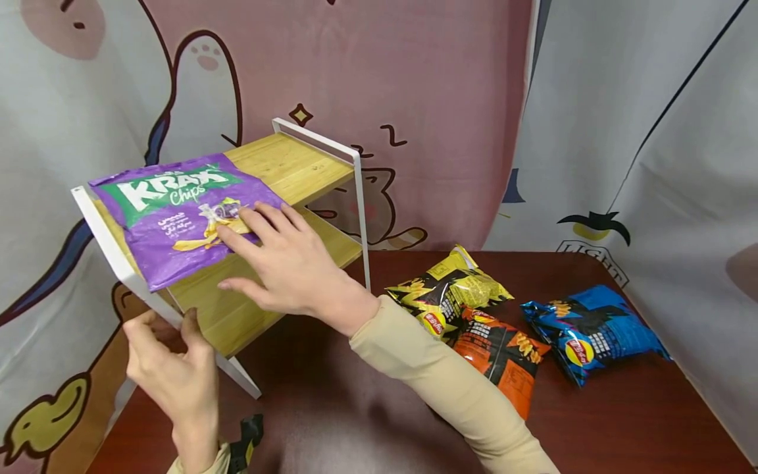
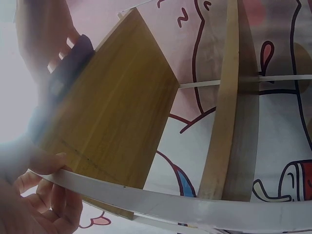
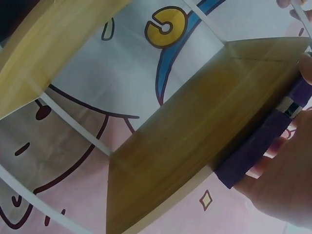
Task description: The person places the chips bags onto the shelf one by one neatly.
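A purple bag of Krax chips lies flat on the top board of a two-tier shelf with white metal ends. On the bag's near right part, my right hand rests with fingers spread and fairly straight. My left hand grips the white front post at the shelf's left end, thumb and fingers on either side of it. Seen from below in the left wrist view, that hand curls around the white bar. The right wrist view catches the bag's purple edge overhanging the board, under my right hand.
Right of the shelf, a yellow chip bag, an orange one and a blue one lie on the dark red-brown table. The yellow and orange bags touch. A cartoon-printed curtain hangs behind.
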Available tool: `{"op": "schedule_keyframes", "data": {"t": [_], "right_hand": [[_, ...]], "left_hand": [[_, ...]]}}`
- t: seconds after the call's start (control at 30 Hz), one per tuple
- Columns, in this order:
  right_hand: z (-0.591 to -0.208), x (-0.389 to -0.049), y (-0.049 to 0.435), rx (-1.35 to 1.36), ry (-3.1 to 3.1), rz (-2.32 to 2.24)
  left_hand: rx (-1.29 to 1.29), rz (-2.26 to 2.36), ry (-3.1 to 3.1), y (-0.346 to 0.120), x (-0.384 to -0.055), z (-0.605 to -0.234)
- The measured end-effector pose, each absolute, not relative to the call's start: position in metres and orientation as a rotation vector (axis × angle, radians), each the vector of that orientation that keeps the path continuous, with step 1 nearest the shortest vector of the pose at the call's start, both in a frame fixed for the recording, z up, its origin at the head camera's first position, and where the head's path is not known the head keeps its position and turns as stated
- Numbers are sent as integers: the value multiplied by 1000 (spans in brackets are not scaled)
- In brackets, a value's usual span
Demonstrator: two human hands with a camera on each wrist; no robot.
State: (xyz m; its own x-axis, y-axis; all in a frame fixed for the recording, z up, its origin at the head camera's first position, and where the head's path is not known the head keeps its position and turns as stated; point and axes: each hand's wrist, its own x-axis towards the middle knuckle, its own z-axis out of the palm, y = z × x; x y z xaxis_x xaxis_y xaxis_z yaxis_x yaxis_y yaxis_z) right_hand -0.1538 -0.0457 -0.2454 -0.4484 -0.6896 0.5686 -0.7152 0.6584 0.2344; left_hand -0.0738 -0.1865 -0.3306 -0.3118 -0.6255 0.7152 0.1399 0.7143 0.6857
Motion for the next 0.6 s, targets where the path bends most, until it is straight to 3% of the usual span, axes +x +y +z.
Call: {"op": "schedule_keyframes", "data": {"t": [0.6], "right_hand": [[-252,-160,-49,1065,-2259,4]], "left_hand": [[396,-814,-1740,-186,-74,-330]]}}
